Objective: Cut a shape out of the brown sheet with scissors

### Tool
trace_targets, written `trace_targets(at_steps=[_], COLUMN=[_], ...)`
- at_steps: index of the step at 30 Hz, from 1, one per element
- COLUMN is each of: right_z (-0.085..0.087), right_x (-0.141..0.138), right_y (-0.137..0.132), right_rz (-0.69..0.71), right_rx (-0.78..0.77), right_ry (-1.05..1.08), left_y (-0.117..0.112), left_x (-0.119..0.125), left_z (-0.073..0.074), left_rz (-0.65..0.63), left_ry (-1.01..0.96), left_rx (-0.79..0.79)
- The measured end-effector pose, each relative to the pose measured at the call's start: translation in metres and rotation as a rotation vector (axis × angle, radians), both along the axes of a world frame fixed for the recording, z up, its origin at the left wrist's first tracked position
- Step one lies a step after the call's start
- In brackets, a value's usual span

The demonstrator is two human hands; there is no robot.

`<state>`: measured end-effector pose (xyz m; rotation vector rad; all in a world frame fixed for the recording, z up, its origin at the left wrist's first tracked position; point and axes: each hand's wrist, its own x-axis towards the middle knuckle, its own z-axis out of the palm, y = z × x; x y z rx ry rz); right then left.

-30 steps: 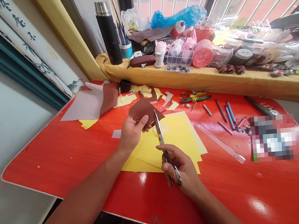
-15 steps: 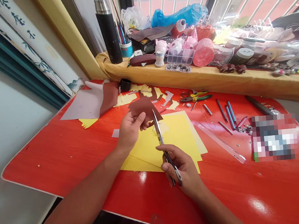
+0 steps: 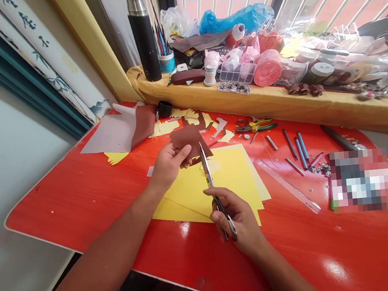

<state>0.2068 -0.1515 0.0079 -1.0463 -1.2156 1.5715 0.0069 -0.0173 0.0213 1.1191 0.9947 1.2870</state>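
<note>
One glossy red table [image 3: 57, 216] spreads out below a yellow-padded window ledge [image 3: 244, 101] crowded with craft supplies. Overlapping yellow paper sheets [image 3: 230, 174] lie at the table's middle, with a grey sheet [image 3: 108, 137] and yellow and brown offcuts [image 3: 185, 119] farther off, toward the ledge. Green-handled pliers [image 3: 257, 127] and a clear ruler [image 3: 286, 185] sit to the right. Above the yellow sheets, the left hand [image 3: 168, 166] pinches a brown paper piece [image 3: 188, 139] between thumb and fingers. That piece is dark, matte and irregular, with angular cut edges. The right hand [image 3: 236, 219] wraps narrowly around the handles of steel scissors [image 3: 208, 173], whose nearly closed blades point up, their tips reaching the brown piece's lower right edge.
</note>
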Motion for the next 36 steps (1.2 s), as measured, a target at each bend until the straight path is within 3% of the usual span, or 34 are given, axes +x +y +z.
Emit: trace_targets(at_steps=[6,21,36], right_z=[-0.0009,-0.0014,0.0004], right_x=[-0.0005,-0.0013,-0.0027], right_y=[0.0002,-0.0006,-0.0016], right_rz=[-0.003,0.048,0.038], right_rx=[0.001,-0.005,-0.002], right_ry=[0.003,0.011,0.02], left_y=[-0.0016,-0.002,-0.0021], left_x=[0.0014,0.0008,0.0004], left_z=[-0.001,0.0016,-0.0022], left_rz=[-0.091,-0.058,-0.066], left_ry=[-0.049,0.085,0.038], left_rx=[-0.059,-0.044,-0.035])
